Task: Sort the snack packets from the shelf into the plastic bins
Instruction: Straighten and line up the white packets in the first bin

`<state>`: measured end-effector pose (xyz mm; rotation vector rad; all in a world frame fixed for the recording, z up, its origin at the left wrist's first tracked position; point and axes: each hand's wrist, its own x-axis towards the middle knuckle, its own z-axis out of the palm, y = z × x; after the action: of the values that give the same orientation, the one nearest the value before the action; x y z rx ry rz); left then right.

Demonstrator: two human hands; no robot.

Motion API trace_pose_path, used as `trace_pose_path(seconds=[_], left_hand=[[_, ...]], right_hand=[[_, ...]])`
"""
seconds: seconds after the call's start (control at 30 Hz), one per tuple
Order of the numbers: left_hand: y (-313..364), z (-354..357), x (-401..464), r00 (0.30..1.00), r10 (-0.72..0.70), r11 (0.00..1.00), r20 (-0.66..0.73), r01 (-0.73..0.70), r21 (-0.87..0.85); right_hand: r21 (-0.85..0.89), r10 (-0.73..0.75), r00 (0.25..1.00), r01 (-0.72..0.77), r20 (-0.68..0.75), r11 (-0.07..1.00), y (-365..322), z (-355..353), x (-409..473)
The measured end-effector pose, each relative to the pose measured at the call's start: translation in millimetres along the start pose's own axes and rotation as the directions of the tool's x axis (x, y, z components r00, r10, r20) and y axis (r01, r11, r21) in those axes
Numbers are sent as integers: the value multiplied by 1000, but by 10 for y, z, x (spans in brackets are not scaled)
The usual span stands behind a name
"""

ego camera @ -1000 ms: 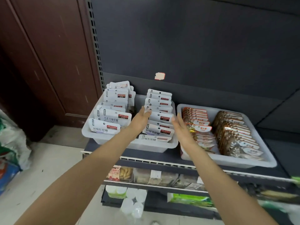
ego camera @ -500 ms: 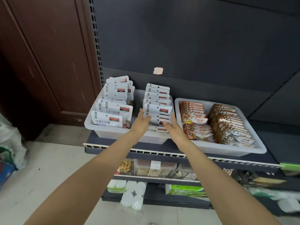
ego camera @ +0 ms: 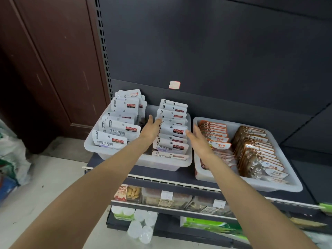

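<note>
1. Two hands are in over the shelf. The left hand [ego camera: 150,130] reaches out flat, fingers straight, its tips at the left edge of the right-hand row of white packets [ego camera: 172,130]; it grips nothing.
2. The right hand [ego camera: 198,139] is flat too, fingers straight and relaxed, held above the gap between the two bins, grasping nothing.
3. Two plastic bins sit side by side on the top shelf [ego camera: 161,174], nearly touching.
4. The left bin [ego camera: 125,159] carries two rows of white snack packets standing on edge. The left row [ego camera: 118,126] shows about eight; the right-hand row shows about nine, with the frontmost one lying nearly flat.
5. The right bin [ego camera: 251,184] also holds two rows: orange-and-white packets [ego camera: 215,135] on its left, roughly eight countable before they blur, and brown packets [ego camera: 258,151] on its right, about ten.
6. The shelving is dark metal with a pale toothed front strip. One small white sticker [ego camera: 174,85] sits on the dark back panel [ego camera: 215,51].
7. Lower shelves hold more packaged goods, and clear bottles [ego camera: 142,225] are clustered at the bottom, too blurred to count.
8. A dark reddish wooden panel [ego camera: 53,60] stands to the left, a pale floor [ego camera: 45,186] lies below, and bags [ego camera: 12,155] sit at the far left edge.
</note>
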<state>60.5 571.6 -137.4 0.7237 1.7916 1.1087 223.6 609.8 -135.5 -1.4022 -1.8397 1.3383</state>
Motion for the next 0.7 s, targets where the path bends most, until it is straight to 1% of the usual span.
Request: trace_pose_path(seconds=[0.03,0.1,0.17,0.23,0.3,0.37,0.43,0.47,0.5,0.57,0.6,0.63,0.7], left_hand=[[25,8,70,1000,-18,1000,2,18,-26],[27,49,155,997,-54,997,54,57,-52],[6,105,118,991,-18,999,132,21,-24],[-44,119,154,988,18,1000,155,-20,12],[-37,83,228,994,-3,1000,111,6,-26],[16,45,293,1000,-18,998,10,18,-65],[57,43,366,999,-16,996,-37,13,-83],[85,58,383,999,-17,996,-35,14,-88],[112,73,399,999,-26,994,-36,22,-105],[150,89,468,996,-89,980,-21,84,-179],[178,95,493,994,-110,970,4,108,-220],[203,116,505,994,-102,964,25,105,-246],[226,172,514,994,-81,977,78,94,-190]], right_hand=[[0,10,1000,-10,14,1000,-16,-18,44],[26,46,997,-48,63,999,5,-26,152],[70,67,990,-76,124,995,62,-3,233],[76,54,989,-65,138,995,125,36,283],[32,12,996,-15,90,999,141,51,315],[-54,-21,999,22,29,998,119,37,355],[-108,-42,999,43,15,993,102,7,434],[-107,-45,999,47,24,993,91,-6,487],[-99,-37,999,40,36,994,80,-18,537],[-71,13,998,-10,54,997,52,-50,628],[-34,38,997,-36,62,999,40,-66,665],[17,60,995,-61,81,998,36,-71,695],[88,73,988,-85,135,992,54,-54,755]])
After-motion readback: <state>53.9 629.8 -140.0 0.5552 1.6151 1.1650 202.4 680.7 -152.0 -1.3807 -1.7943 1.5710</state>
